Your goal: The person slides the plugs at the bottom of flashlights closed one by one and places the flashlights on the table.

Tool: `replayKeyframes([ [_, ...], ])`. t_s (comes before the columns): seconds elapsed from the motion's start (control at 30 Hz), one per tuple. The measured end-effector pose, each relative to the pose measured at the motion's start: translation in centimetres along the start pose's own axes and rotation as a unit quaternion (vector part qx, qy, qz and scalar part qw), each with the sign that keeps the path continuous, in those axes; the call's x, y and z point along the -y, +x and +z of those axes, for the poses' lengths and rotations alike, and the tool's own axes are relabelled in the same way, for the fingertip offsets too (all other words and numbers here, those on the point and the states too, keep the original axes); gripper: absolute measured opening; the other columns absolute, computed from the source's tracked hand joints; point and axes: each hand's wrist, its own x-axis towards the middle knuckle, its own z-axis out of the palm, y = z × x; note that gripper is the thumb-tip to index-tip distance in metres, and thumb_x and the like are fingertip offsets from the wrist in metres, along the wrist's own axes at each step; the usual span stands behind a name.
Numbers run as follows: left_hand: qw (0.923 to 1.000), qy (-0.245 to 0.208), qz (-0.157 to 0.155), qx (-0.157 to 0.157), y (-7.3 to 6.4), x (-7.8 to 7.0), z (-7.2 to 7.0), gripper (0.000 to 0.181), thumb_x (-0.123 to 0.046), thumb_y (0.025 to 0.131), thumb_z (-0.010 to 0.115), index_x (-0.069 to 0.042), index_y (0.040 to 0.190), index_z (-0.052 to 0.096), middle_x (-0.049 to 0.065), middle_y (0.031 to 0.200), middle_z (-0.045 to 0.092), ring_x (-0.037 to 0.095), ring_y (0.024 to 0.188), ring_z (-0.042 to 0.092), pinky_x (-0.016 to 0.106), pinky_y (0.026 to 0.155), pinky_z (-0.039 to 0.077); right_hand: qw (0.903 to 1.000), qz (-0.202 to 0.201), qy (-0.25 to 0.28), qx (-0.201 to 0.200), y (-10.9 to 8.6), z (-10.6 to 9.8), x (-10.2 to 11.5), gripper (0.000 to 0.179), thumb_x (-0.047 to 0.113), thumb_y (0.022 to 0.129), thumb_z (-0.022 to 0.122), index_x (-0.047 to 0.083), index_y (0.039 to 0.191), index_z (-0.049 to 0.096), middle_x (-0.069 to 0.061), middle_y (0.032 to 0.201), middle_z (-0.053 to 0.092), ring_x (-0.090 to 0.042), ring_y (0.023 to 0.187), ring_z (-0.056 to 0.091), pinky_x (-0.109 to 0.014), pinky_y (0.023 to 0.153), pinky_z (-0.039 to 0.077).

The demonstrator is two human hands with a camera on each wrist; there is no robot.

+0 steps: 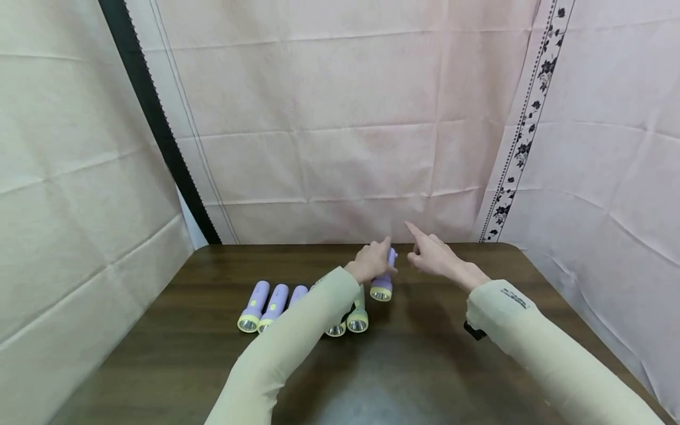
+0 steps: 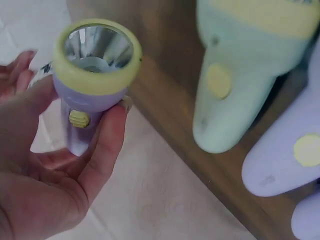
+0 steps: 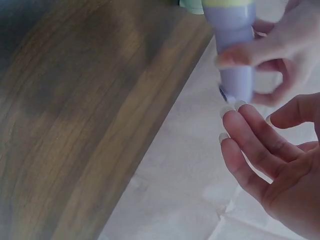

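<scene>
My left hand (image 1: 370, 261) grips a purple flashlight (image 1: 381, 288) with a yellow rim, its reflector end facing back toward me. In the left wrist view, thumb and fingers wrap the purple body (image 2: 100, 100) just below the head, and the yellow switch shows between them. To its right, my right hand (image 1: 435, 255) is raised with the index finger extended and holds nothing. The right wrist view shows its relaxed fingertips (image 3: 229, 115) right at the flashlight's tail end, where a small dark-and-light strip hangs.
Several flashlights lie in a row on the brown wooden table (image 1: 425, 372), including a purple one (image 1: 257, 298) at the left end and a green one (image 1: 358, 313) at the right. My left sleeve covers part of the row. A pale cloth (image 1: 340, 159) hangs behind the table.
</scene>
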Motion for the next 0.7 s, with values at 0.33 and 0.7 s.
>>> replayKeyframes([
  [0.33, 0.9977, 0.022, -0.047, 0.044, -1.1, -0.3, 1.8, 0.029, -0.031, 0.077, 0.079, -0.009, 0.088, 0.064, 0.005, 0.081, 0.065, 0.018, 0.06, 0.06, 0.026, 0.044, 0.048, 0.9996, 0.013, -0.02, 0.013, -0.1, 0.2, 0.2, 0.076, 0.014, 0.084, 0.057, 0.006, 0.152, 0.024, 0.001, 0.07, 0.065, -0.01, 0.057, 0.056, -0.03, 0.059, 0.045],
  [0.7, 0.9922, 0.109, -0.036, 0.05, -1.2, -0.4, 4.0, 0.031, -0.033, 0.075, 0.08, -0.014, 0.096, 0.068, 0.003, 0.097, 0.07, 0.02, 0.083, 0.068, 0.035, 0.062, 0.054, 0.999, 0.012, -0.038, 0.021, -0.1, 0.1, 0.5, 0.076, 0.018, 0.082, 0.061, 0.008, 0.15, 0.029, -0.002, 0.082, 0.068, -0.013, 0.068, 0.06, -0.033, 0.062, 0.048],
])
